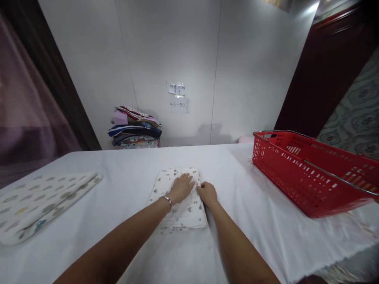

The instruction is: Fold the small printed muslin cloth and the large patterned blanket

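A folded cotton muslin cloth with a small leaf-and-shape print (189, 215) is laid flat on the white-covered table (124, 169), well to the left of the red plastic shopping basket (284, 169), with bare table cover in between. Looks like a smoothing and edge-squaring step, judging by how the hands are placed.

The left hand (181, 188), with a metal bracelet (168, 200) at the wrist, is rested palm-down on top of the cloth, fingers slightly apart and nothing gripped. The right hand (208, 193) is set on the basket side of the cloth, fingers curled close together at its edge. Whether a layer is actually pinched there can't be told, since the fingertips are partly hidden.

As for the next move, light pressure is probably called for from the left palm, so the stack isn't shifted while the edge layers are lined up by the right fingers. The fabric seems soft, so it could be wrinkled pretty easily by a hard tug.

A second folded printed cloth (44, 197) is placed much farther left of the basket. A stack of folded clothes (134, 128) is piled by the wall, left of the basket and farther back, and a handwritten "45-50" paper sign (179, 105) is stuck up between stack and basket.
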Demonstrator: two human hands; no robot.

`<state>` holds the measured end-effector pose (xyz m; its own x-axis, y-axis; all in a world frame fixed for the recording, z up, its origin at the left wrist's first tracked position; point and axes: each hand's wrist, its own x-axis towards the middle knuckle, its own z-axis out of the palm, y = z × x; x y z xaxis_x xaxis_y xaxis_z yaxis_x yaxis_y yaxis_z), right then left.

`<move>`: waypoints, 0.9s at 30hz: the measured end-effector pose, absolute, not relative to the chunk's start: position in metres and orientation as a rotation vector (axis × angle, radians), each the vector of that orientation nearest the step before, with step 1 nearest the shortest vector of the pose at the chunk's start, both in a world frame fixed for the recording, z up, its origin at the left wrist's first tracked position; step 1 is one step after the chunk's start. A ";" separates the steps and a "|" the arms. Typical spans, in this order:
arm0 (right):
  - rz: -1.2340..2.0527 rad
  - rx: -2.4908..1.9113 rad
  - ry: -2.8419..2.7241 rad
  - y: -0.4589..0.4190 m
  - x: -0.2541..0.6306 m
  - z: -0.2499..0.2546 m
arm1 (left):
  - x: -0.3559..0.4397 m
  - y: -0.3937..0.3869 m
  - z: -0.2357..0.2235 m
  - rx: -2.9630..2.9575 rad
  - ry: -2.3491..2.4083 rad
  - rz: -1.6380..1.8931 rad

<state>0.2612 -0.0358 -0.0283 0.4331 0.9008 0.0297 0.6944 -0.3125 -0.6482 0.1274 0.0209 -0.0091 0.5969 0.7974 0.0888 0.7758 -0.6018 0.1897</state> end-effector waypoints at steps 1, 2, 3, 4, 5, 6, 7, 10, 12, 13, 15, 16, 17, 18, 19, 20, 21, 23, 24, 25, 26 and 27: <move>0.436 -2.100 -1.339 -0.037 0.261 -0.028 | 0.129 0.023 -0.010 2.714 1.358 0.268; 0.417 -2.098 -1.342 -0.037 0.260 -0.027 | 0.130 0.024 -0.013 2.741 1.376 0.278; 0.412 -2.095 -1.343 -0.038 0.260 -0.026 | 0.130 0.025 -0.017 2.767 1.383 0.283; 0.424 -2.092 -1.343 -0.038 0.260 -0.026 | 0.130 0.025 -0.021 2.790 1.383 0.289; 0.449 -2.088 -1.340 -0.038 0.260 -0.025 | 0.130 0.025 -0.025 2.809 1.380 0.300; 0.481 -2.084 -1.334 -0.038 0.261 -0.025 | 0.129 0.024 -0.029 2.821 1.379 0.314; 0.511 -2.079 -1.326 -0.038 0.262 -0.025 | 0.128 0.024 -0.031 2.826 1.380 0.327; 0.563 -2.055 -1.326 -0.034 0.266 -0.025 | 0.127 0.023 -0.033 2.823 1.367 0.352; 0.588 -2.037 -1.330 -0.028 0.268 -0.025 | 0.127 0.022 -0.032 2.811 1.366 0.373; 0.598 -2.034 -1.330 -0.025 0.269 -0.025 | 0.127 0.022 -0.031 2.805 1.367 0.385; 0.611 -2.038 -1.324 -0.016 0.272 -0.024 | 0.127 0.021 -0.030 2.800 1.366 0.402; 0.616 -2.044 -1.318 -0.010 0.272 -0.023 | 0.127 0.021 -0.030 2.800 1.366 0.403; 0.619 -2.049 -1.312 -0.005 0.273 -0.021 | 0.127 0.021 -0.030 2.800 1.367 0.399; 0.621 -2.053 -1.306 0.000 0.273 -0.020 | 0.127 0.021 -0.030 2.797 1.370 0.389; 0.623 -2.055 -1.300 0.005 0.273 -0.018 | 0.126 0.020 -0.030 2.794 1.373 0.377; 0.624 -2.056 -1.295 0.009 0.273 -0.017 | 0.126 0.020 -0.030 2.792 1.372 0.366; 0.626 -2.056 -1.291 0.013 0.273 -0.016 | 0.126 0.021 -0.030 2.793 1.370 0.360; 0.630 -2.057 -1.280 0.018 0.272 -0.016 | 0.126 0.021 -0.030 2.804 1.363 0.359; 0.631 -2.058 -1.273 0.020 0.272 -0.017 | 0.125 0.021 -0.030 2.812 1.361 0.363; 0.630 -2.058 -1.264 0.020 0.272 -0.018 | 0.125 0.022 -0.031 2.818 1.361 0.370; 0.624 -2.058 -1.254 0.021 0.273 -0.020 | 0.125 0.022 -0.032 2.821 1.362 0.378; 0.613 -2.058 -1.243 0.020 0.273 -0.022 | 0.125 0.022 -0.032 2.823 1.362 0.385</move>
<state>0.2728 0.0203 -0.0216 0.4417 0.8952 -0.0597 0.5918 -0.3407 -0.7306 0.1253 0.0222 -0.0324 0.5981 0.7692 0.2249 0.7732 -0.6277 0.0908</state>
